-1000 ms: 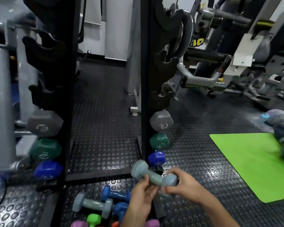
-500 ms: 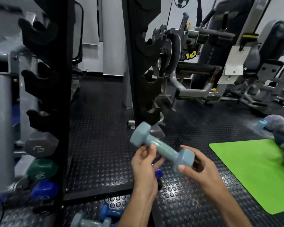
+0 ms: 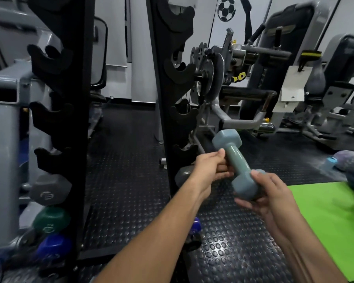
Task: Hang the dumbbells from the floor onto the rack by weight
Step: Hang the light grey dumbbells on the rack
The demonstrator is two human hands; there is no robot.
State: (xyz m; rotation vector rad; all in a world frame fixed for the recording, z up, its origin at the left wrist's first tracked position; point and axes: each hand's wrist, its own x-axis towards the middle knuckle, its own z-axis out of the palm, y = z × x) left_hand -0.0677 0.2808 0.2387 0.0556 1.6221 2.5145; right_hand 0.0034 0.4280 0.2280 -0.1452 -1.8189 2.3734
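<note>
Grey-blue dumbbell [image 3: 236, 163] held tilted in the air just right of the rack [image 3: 161, 99], between both hands. Left hand [image 3: 209, 172] grips its handle near the upper head; right hand [image 3: 272, 196] curls around the lower head.

Two bare forearms, entering from 6 o'clock and 5 o'clock. No sleeves, gloves, watch or rings visible on left hand [image 3: 208, 170] or right hand [image 3: 274, 193]. Short, unpainted nails.
</note>
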